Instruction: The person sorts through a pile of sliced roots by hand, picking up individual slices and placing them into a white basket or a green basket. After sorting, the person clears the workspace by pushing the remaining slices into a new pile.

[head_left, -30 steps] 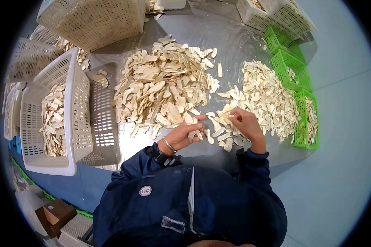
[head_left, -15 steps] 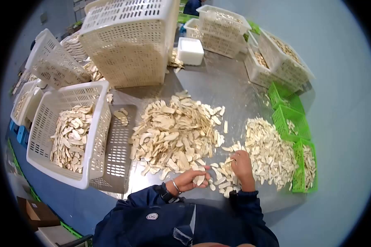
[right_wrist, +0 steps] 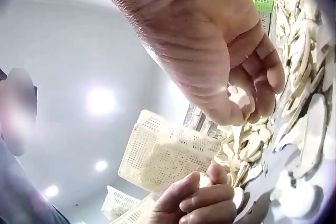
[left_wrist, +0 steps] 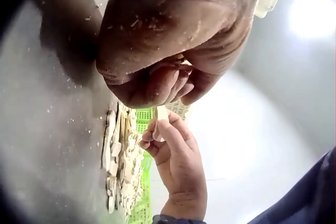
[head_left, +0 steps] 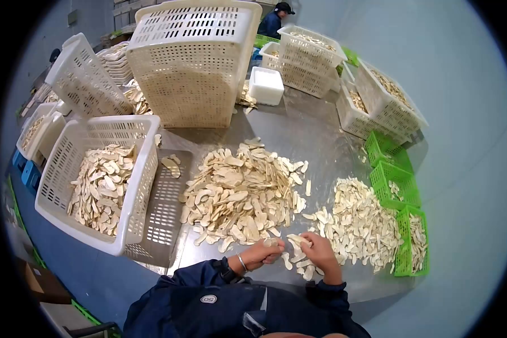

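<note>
My left hand (head_left: 256, 255) grips a pale dried slice (head_left: 270, 242) at the front edge of the big pile, its fingers curled in. Just to its right, my right hand (head_left: 322, 253) pinches another dried slice (head_left: 296, 240) between thumb and fingers. In the left wrist view, that slice (left_wrist: 161, 113) sticks up from the right hand (left_wrist: 181, 166), close beneath the left fist. The right wrist view has the left hand (right_wrist: 199, 200) low in the frame, a slice showing at its thumb. A big pile of slices (head_left: 236, 194) lies ahead; a paler pile (head_left: 360, 225) spreads to the right.
At the left stands a white basket (head_left: 127, 225) of slices, with a tall upended crate (head_left: 186, 84) behind it. Green baskets (head_left: 411, 265) line the table's right edge. Beyond are a white tub (head_left: 266, 84), more filled crates (head_left: 310, 76) and a person (head_left: 271, 23).
The head view has tilted up. My right hand has lifted a slice from the loose ones in front and come closer to the left hand, whose fingers have curled in more.
</note>
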`<state>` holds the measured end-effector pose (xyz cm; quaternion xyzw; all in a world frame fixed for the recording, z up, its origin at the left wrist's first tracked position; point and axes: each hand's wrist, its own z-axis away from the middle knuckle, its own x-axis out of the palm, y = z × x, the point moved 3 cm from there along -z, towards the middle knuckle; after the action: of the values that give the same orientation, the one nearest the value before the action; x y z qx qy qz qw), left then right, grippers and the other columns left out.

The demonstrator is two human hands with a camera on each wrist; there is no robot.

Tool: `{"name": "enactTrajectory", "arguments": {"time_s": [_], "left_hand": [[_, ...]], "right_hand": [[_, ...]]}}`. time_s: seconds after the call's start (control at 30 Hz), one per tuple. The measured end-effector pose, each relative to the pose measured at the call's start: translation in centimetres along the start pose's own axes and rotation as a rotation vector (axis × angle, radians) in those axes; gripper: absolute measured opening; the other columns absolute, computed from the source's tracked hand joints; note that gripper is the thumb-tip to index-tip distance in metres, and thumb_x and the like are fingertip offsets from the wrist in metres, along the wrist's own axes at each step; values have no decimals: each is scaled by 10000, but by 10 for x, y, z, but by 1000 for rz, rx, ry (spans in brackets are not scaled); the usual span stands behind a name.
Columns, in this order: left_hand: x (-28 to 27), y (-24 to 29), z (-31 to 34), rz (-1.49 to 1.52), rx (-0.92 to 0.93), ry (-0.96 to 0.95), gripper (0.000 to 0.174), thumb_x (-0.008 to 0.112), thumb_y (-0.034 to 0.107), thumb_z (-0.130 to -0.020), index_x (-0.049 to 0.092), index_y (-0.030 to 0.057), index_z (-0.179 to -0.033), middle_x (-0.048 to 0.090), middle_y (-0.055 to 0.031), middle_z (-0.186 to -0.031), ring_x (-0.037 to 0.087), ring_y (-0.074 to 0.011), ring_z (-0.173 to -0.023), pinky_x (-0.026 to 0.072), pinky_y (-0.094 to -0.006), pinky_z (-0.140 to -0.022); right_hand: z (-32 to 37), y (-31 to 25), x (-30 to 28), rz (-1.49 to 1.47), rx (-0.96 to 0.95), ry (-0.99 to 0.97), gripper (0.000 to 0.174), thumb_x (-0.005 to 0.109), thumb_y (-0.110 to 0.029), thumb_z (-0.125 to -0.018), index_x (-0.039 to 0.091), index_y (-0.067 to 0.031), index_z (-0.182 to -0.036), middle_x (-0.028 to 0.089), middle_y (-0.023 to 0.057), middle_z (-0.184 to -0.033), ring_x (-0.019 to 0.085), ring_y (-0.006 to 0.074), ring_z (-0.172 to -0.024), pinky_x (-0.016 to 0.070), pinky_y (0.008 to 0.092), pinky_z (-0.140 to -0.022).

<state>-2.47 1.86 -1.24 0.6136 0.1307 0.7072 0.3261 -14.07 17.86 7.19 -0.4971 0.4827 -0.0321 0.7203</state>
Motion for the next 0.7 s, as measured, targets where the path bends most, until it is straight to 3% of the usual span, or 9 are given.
{"name": "enactTrajectory", "arguments": {"time_s": [0.13,0.2,0.33,0.37,0.47,0.5,0.57,0.6,0.7], "left_hand": [[5,5,3,13,11,52,310,591,94,-950,512,43,-1246,401,35,-648,350,-63,-524,259,-231,-462],[2,0,0,8,29,70,372,598,113,-947,484,31,-1292,419,44,-644,357,-52,-520,252,-229,-455],[4,4,3,-85,40,-15,112,573,132,-973,562,75,-1069,387,51,-647,339,-61,-537,248,-230,-471],[6,4,3,-69,27,38,111,590,198,-975,575,91,-947,388,62,-638,328,-54,-527,236,-227,-467],[-9,-10,-6,-131,18,44,174,615,247,-965,589,100,-875,433,56,-642,344,-49,-522,239,-225,-462],[0,-2,1,-168,22,84,209,627,271,-958,601,99,-842,452,54,-637,357,-49,-519,244,-223,-458],[0,-4,0,-222,37,88,263,643,311,-947,630,89,-806,480,50,-619,384,-49,-512,259,-217,-453],[-9,-9,-6,-249,38,33,283,647,326,-942,647,80,-802,488,48,-606,398,-49,-508,269,-213,-450],[1,-6,0,-242,93,89,322,651,356,-933,668,63,-800,476,47,-575,396,-47,-489,274,-211,-442]], "right_hand": [[4,-20,5,54,-1,-195,253,628,-167,-883,664,-25,-1089,656,83,-812,581,146,-663,475,282,-618],[4,-20,6,13,0,-195,262,634,-177,-884,671,-35,-1101,658,75,-803,574,137,-657,465,278,-615],[9,-26,2,19,-3,-148,289,651,-203,-880,672,-37,-1115,665,95,-823,576,137,-659,464,284,-613],[10,-26,2,45,-12,-128,293,656,-207,-877,672,-37,-1115,665,104,-827,578,141,-660,464,286,-613],[9,-31,1,104,-37,-161,321,658,-224,-867,676,-37,-1127,691,168,-895,638,190,-707,500,319,-662],[7,-3,10,87,-229,-51,293,658,-212,-868,682,-25,-1092,682,156,-848,630,189,-710,505,302,-695],[4,12,11,73,-52,-151,316,645,-131,-846,655,3,-1132,688,89,-886,609,109,-730,490,262,-660],[9,12,13,85,-42,-168,403,640,-246,-922,617,-65,-1281,668,142,-1046,552,189,-793,469,333,-740],[8,-24,10,89,22,-118,369,626,-205,-922,602,-25,-1244,652,85,-891,533,169,-725,456,322,-671]]}}
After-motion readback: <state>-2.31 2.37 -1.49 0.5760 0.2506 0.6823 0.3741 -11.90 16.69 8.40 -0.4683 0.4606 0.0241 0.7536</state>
